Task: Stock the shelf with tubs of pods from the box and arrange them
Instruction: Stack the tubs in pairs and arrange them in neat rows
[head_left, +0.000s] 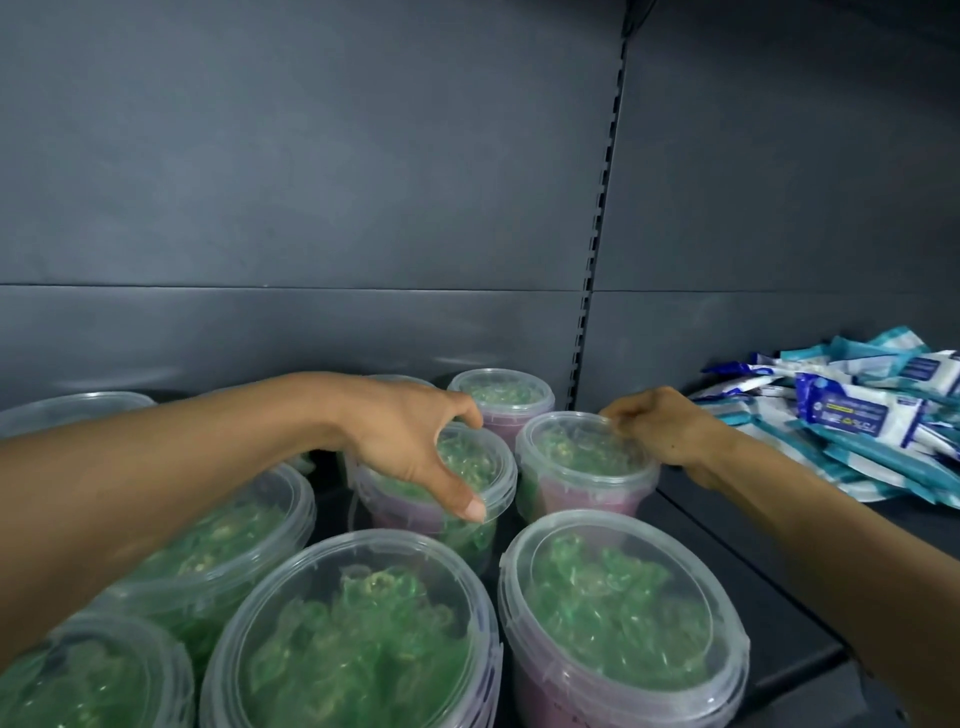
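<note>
Under my left hand (415, 447) sits one tub (441, 483), and my thumb and fingers curl over its lid rim and grip it. Just right of that, my right hand (660, 431) pinches the far rim of the next tub (582, 467). Both tubs stand on the shelf (727, 561), close to each other. If I push them too hard, they could bump the tub behind (501, 402) or tip over, because the lids look smooth and slippery. A lid could also pop off if I lift by the rim. I count about nine tubs of green pods, some partly hidden. Right of my right hand lies one pile of blue and white packs (852, 415).
</note>
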